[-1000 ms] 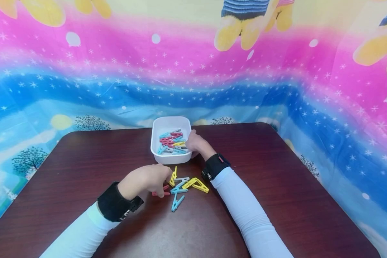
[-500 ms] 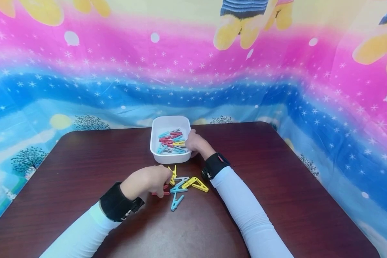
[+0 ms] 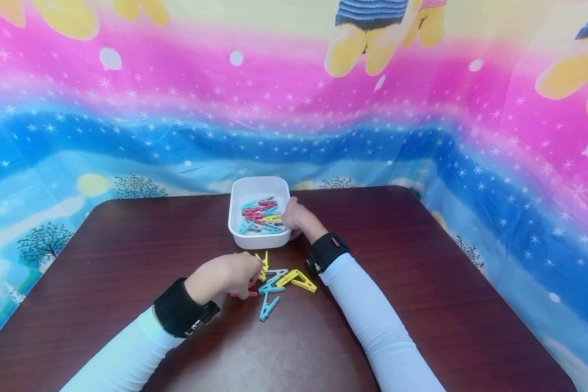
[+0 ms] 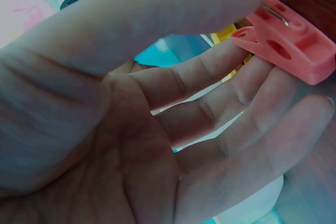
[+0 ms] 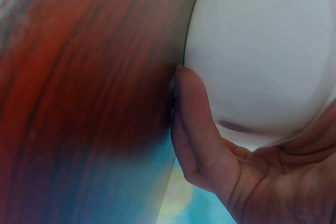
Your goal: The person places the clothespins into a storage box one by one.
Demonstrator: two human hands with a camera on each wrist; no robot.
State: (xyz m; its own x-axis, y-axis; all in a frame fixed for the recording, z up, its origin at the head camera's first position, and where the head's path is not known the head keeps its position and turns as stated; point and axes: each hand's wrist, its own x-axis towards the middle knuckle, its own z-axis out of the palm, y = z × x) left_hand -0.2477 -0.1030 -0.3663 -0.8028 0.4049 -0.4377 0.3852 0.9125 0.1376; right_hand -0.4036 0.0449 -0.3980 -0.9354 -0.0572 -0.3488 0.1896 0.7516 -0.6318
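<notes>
Near the middle of the table, my left hand (image 3: 227,275) reaches down and pinches a red clothespin (image 4: 296,40) between thumb and fingertips. In the left wrist view its thumb sits on one handle, with fingertips at the other. Right beside this hand stands a yellow clothespin (image 3: 263,267). A grey clothespin (image 3: 276,271), blue clothespins (image 3: 268,309) and yellow clothespins (image 3: 304,282) lie just to its right. My right hand (image 3: 301,218) grips the right side of a white plastic bin (image 5: 257,51). Its fingers lie along the bin's underside edge in the right wrist view.
Inside the bin lie several red, blue, grey and yellow clothespins (image 3: 257,213). The dark wooden table (image 3: 421,283) reaches back to a colourful printed curtain (image 3: 274,120), which hangs along the back and right side.
My left hand has shifted very slightly to the right and down over the red clothespin. The right hand and the bin stay where they were.
</notes>
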